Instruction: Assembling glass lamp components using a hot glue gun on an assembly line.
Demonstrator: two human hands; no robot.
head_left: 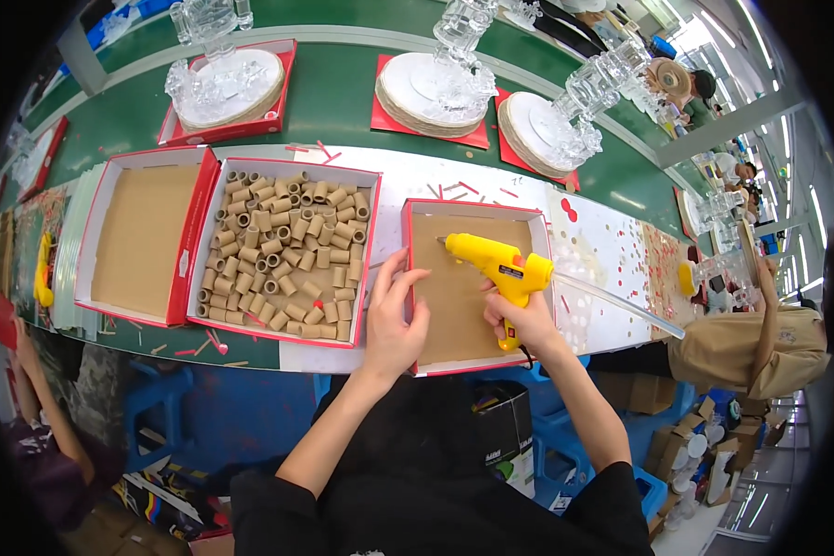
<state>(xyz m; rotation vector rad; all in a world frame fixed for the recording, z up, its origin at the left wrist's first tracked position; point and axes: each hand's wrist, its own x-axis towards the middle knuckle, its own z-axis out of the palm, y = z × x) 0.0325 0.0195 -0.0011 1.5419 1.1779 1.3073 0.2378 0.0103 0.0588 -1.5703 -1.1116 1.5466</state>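
Observation:
My right hand (521, 320) is wrapped round the handle of a yellow hot glue gun (491, 255), its nozzle pointing left. A long clear glue stick (621, 304) juts from the gun's back end toward the right. Below the gun lies a shallow red-rimmed cardboard box (459, 338) with a bare brown bottom. My left hand (397, 320) is at this box's left wall, fingers apart, thumb and fingertips reaching over the rim; it holds no loose thing. Left of it, another red-rimmed box (377, 199) contains many short brown cardboard tubes (296, 227) and a small red piece.
A third red-rimmed box (139, 241) stands at the left, beside stacked clear sheets (72, 250) and another yellow glue gun (44, 269). Round boards with clear plastic parts (435, 88) line the back. Red scraps litter the white sheet (398, 176). Other people work at both sides.

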